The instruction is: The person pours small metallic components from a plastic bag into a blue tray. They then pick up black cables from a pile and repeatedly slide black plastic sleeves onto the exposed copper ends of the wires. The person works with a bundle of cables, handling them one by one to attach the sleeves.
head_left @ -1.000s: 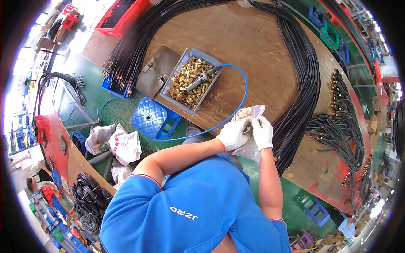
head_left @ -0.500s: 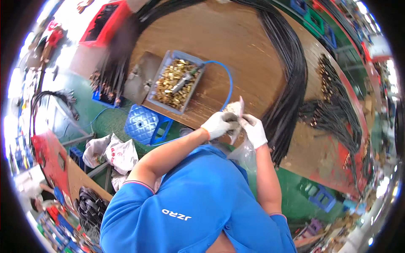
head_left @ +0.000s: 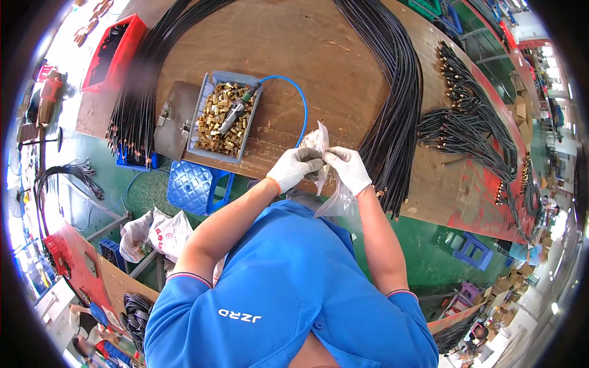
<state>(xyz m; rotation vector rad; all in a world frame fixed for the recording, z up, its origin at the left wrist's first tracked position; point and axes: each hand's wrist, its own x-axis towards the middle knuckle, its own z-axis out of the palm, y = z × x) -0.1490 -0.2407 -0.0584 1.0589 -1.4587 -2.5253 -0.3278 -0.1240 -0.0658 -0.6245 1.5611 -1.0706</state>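
My left hand (head_left: 293,168), in a white glove, is closed on one side of a clear plastic bag (head_left: 338,204). My right hand (head_left: 350,170), gloved the same way, pinches the bag from the other side. Small pale pieces show inside its upper part, too small to name, while the see-through lower part hangs down by my right wrist. Both hands are above the table's near edge. Left of them stands a grey-blue bin (head_left: 240,140) full of brass fittings (head_left: 216,116). A grey hand tool (head_left: 233,116) with a blue hose (head_left: 303,101) lies on the fittings.
Long black cables (head_left: 399,92) arch around the wooden table (head_left: 288,55), and more bundles (head_left: 469,132) lie at the right. A red crate (head_left: 130,43) stands far left. A blue stool (head_left: 190,186) and white sacks (head_left: 170,233) are below the near edge.
The view has shifted, so the table and bin sit further left in it. Both hands keep hold of the plastic bag, with little change in their grip.
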